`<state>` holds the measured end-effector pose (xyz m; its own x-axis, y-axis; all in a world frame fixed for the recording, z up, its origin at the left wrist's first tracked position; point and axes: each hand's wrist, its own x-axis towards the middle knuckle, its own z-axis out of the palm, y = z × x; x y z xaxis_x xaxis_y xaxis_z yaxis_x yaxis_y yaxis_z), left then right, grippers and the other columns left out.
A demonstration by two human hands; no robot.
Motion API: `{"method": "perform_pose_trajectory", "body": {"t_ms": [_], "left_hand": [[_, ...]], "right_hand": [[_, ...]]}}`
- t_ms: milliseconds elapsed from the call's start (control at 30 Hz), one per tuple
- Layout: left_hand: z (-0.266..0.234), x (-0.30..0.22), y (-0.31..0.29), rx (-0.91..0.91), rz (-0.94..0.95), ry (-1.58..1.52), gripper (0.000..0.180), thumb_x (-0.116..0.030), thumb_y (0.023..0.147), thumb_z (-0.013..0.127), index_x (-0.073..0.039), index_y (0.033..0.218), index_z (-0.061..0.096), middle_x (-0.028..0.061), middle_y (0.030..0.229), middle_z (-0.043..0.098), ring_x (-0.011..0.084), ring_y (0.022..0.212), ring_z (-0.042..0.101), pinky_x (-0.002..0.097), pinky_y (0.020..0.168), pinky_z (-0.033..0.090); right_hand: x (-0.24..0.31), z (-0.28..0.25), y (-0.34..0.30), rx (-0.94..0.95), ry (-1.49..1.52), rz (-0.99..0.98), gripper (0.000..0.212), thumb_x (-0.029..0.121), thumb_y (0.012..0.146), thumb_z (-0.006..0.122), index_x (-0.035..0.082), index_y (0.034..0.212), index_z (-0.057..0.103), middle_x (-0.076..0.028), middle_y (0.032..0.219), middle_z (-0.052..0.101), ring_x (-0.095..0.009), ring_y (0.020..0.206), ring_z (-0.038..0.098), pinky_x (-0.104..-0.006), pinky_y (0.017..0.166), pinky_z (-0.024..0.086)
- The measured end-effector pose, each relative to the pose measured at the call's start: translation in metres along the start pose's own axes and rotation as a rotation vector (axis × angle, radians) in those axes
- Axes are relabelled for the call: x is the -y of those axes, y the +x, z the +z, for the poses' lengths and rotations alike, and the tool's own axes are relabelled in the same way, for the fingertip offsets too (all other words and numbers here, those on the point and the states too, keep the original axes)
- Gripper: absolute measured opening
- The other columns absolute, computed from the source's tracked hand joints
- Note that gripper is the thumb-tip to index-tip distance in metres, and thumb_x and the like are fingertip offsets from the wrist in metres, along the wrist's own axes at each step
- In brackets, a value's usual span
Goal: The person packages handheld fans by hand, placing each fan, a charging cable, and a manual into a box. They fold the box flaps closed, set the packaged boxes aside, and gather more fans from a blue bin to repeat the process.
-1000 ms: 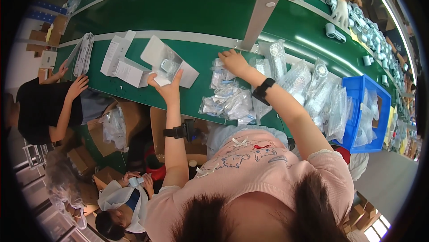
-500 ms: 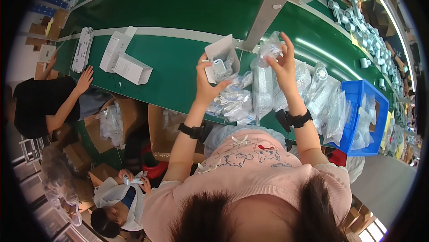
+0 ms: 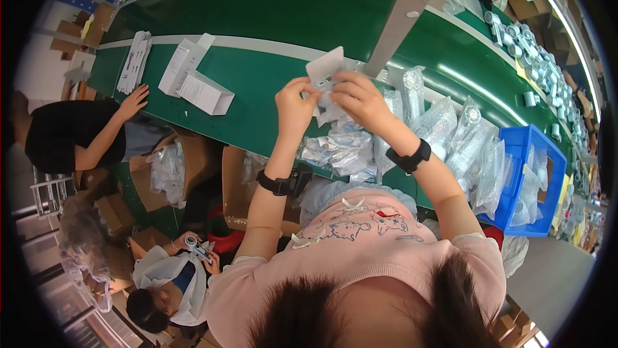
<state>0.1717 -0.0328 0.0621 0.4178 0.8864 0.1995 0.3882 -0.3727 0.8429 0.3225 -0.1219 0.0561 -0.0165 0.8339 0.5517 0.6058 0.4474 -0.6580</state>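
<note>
A small white box (image 3: 326, 64) with its lid flap raised stands over the green bench, mostly hidden behind my hands. My left hand (image 3: 295, 107) is at its left side, thumb and fingers closed together at the edge. My right hand (image 3: 362, 99) reaches over the opening from the right, with fingers bent around a clear plastic bag (image 3: 325, 83); the bag's contents are hard to make out. Just below my hands lies a heap of small clear-bagged parts (image 3: 341, 148). Right of it, several longer bubble-wrapped items (image 3: 432, 130) lie side by side.
A blue bin (image 3: 520, 219) with plastic bags stands at the right. Opened white cartons (image 3: 203, 91) and stacked flat sheets (image 3: 134, 62) lie to the left, near a co-worker's hand (image 3: 134, 102). A metal post (image 3: 393, 33) rises behind my hands. Pale parts (image 3: 524, 42) fill the far right.
My right hand has moved left with the clear bag, from beside the post to the box opening. My left hand's fingers have drawn together at the box. The whole view has shifted slightly.
</note>
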Motion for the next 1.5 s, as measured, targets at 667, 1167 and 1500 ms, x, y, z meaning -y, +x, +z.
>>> {"method": "perform_pose_trajectory", "body": {"t_ms": [667, 1167, 1500], "left_hand": [[-0.033, 0.046, 0.019, -0.239, -0.154, -0.32, 0.047, -0.017, 0.069, 0.07, -0.001, 0.107, 0.048, 0.0161, 0.11, 0.052, 0.0274, 0.093, 0.055, 0.0368, 0.072, 0.046], [-0.067, 0.105, 0.029, 0.434, -0.35, 0.485, 0.103, -0.027, 0.053, 0.078, -0.012, 0.136, 0.018, 0.0229, 0.139, 0.009, 0.044, 0.124, 0.018, 0.0627, 0.087, 0.031], [-0.252, 0.268, 0.2, -0.061, -0.387, 1.179, 0.103, -0.029, 0.051, 0.081, -0.02, 0.136, 0.022, 0.0203, 0.138, 0.02, 0.0404, 0.128, 0.015, 0.0655, 0.09, 0.025]], "right_hand": [[-0.026, 0.005, -0.013, -0.142, -0.16, 0.035, 0.059, 0.01, 0.056, 0.072, 0.003, 0.109, 0.046, -0.01, 0.103, 0.052, -0.024, 0.108, 0.046, -0.0484, 0.1, 0.025], [-0.177, 0.079, 0.172, -0.753, 0.338, 0.48, 0.091, 0.004, 0.056, 0.077, 0.001, 0.13, 0.023, -0.013, 0.12, 0.043, -0.023, 0.108, 0.044, -0.0335, 0.089, 0.039], [-0.273, 0.082, 0.16, -0.594, -0.219, 0.444, 0.095, 0.015, 0.057, 0.078, -0.001, 0.131, 0.021, -0.02, 0.124, 0.039, -0.03, 0.113, 0.041, -0.0354, 0.093, 0.036]]}}
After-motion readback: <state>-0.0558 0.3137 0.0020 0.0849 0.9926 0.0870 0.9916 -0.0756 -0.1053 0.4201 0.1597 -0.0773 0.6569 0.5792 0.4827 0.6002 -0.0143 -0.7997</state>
